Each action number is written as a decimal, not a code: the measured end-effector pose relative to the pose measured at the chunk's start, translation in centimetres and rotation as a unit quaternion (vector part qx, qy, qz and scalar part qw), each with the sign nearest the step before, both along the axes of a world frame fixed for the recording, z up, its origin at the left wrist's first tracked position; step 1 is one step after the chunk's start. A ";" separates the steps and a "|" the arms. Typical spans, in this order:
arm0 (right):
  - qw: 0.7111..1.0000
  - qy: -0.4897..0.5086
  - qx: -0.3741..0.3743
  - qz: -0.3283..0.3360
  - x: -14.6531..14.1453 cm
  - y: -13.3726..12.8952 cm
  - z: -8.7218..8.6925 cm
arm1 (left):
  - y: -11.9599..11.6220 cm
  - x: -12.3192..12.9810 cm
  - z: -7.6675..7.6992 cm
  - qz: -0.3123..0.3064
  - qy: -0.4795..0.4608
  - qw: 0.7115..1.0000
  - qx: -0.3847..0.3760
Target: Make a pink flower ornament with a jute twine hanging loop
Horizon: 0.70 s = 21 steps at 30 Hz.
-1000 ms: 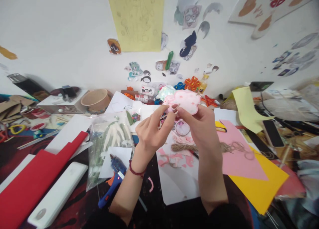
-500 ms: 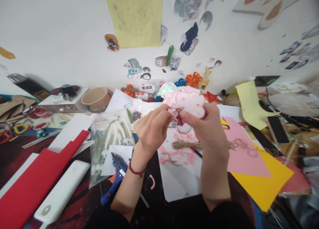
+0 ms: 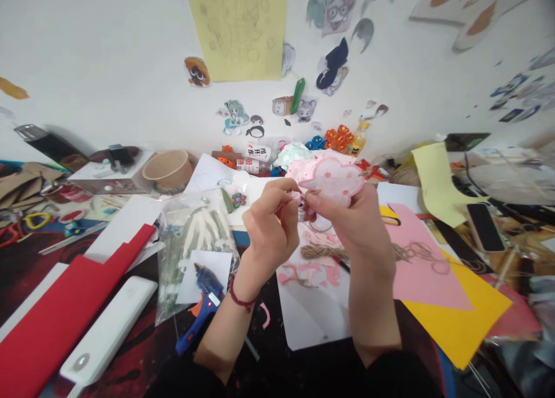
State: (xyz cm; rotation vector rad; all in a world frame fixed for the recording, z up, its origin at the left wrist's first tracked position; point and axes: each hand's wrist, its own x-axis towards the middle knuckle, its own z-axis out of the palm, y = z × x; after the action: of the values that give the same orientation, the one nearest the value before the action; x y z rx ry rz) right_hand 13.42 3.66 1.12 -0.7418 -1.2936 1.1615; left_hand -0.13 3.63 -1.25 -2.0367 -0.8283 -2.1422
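Observation:
My right hand [image 3: 355, 216] grips a pink, cloud-shaped cutout [image 3: 340, 178] with darker pink spots and edging, thumb towards me. A bit of brown twine shows by the right thumb. Close beside it, my left hand [image 3: 273, 222] pinches a small pink piece [image 3: 295, 195] at its fingertips; the fingers partly hide what it is. Both hands are raised over a white sheet [image 3: 314, 323], fingertips nearly meeting. Below them on the sheet lie pink scraps [image 3: 310, 275] and a bundle of brown twine [image 3: 323, 251].
A blue glue gun [image 3: 206, 297] lies by my left forearm, near a plastic bag [image 3: 167, 271] of parts. Further left are a white elongated device [image 3: 110, 328] and red sheets [image 3: 65, 311]. Pink paper [image 3: 433, 282], yellow paper [image 3: 468, 323] and a phone [image 3: 485, 227] lie right.
My left hand has shifted slightly right and turned, its fingertips still at the small piece. The cloud-shaped cutout has tilted and moved a little to the right.

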 end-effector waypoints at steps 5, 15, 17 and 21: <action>1.000 -0.004 -0.003 0.002 -0.2 -0.2 0.2 | 0.0 -0.1 -0.4 0.032 0.025 0.999 0.021; 0.998 -0.049 -0.017 -0.033 0.0 -0.2 0.0 | 0.0 -0.9 -0.2 0.078 0.103 0.990 0.049; 0.998 -0.045 -0.014 -0.035 -0.1 -0.2 0.1 | 0.1 -0.9 -0.4 0.058 0.084 0.994 0.030; 0.998 -0.040 -0.018 -0.039 -0.4 -0.3 0.3 | 0.4 -0.8 -0.8 0.005 0.022 1.000 0.021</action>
State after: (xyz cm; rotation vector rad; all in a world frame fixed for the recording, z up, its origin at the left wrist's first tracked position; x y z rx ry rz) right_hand 13.01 3.35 1.38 -0.8661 -1.3021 1.1037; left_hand -0.90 4.04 -2.00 -2.0470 -0.7791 -2.0836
